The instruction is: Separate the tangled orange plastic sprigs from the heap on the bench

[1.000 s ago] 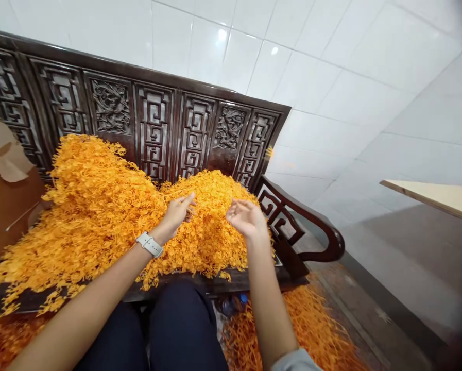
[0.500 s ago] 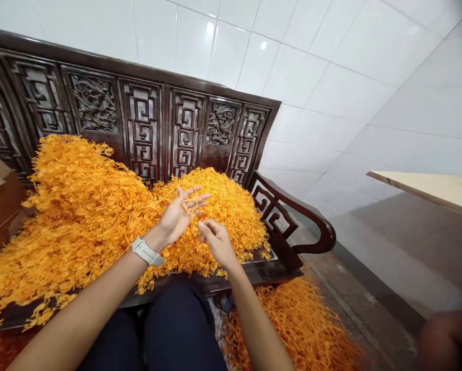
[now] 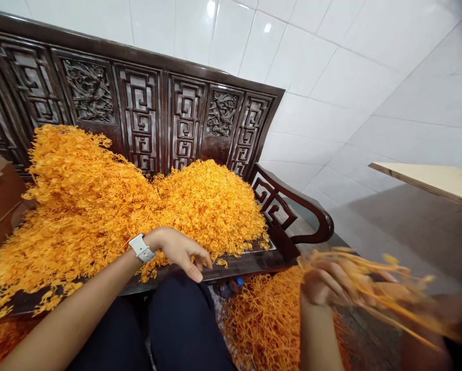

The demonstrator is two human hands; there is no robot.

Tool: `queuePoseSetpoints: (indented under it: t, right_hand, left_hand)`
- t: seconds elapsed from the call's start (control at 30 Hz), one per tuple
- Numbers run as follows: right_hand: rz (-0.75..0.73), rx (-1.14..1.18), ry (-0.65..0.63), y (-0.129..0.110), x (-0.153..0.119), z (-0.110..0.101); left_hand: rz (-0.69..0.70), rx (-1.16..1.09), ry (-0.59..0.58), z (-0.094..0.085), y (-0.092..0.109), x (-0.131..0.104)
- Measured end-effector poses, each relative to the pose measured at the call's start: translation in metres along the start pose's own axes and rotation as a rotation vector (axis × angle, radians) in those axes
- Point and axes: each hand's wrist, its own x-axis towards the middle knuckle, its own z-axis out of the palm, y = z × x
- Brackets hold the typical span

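Observation:
My left hand point(image 3: 182, 252), with a pale watch strap on its wrist, hangs above the seat's front edge near my knee. Its fingers are loosely bent and apart, and I see nothing in them. Off to the right, my right hand point(image 3: 325, 283) is closed on a bundle of long orange strands point(image 3: 395, 309). The strands stretch rightward and are smeared by motion. Another person's hand point(image 3: 389, 291), also blurred, is at the same bundle. Small knotted orange pieces point(image 3: 211, 206) lie heaped on the seat beyond my left hand.
The dark carved wooden bench point(image 3: 223, 72) has a curved armrest point(image 3: 319, 221) at its right end. More loose orange strands point(image 3: 265, 314) are piled on the floor by a blue-capped bottle point(image 3: 238, 282). A brown box point(image 3: 2, 206) stands left, and a pale board point(image 3: 431, 180) juts in from the right.
My right hand has moved from beside my left hand far right, onto the strand bundle. My left hand has dropped and turned palm down; the strand looped on its fingers no longer shows.

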Motion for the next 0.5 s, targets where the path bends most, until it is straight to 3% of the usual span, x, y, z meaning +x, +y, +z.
queuePoseSetpoints:
  t: [0.03,0.13,0.2,0.3,0.5]
  right_hand:
    - [-0.003,0.178,0.056,-0.003,0.003,-0.012]
    - [0.004,0.583,-0.051,0.009,0.006,-0.034]
    - [0.073,0.519,-0.174,0.027,0.005,-0.041]
    - [0.107,0.288,-0.309,0.047,0.001,-0.043]
    - [0.087,0.282,-0.345,0.057,-0.001,-0.027]
  left_hand:
    - [-0.026,0.023,0.043,-0.001,-0.005,0.0]
    - [-0.046,0.114,0.341,-0.004,-0.022,0.002]
    - [-0.047,0.117,0.475,-0.006,-0.032,0.005]
    - [-0.081,0.077,0.521,-0.007,-0.041,0.008]
    - [-0.057,0.111,0.644,-0.009,-0.047,0.008]
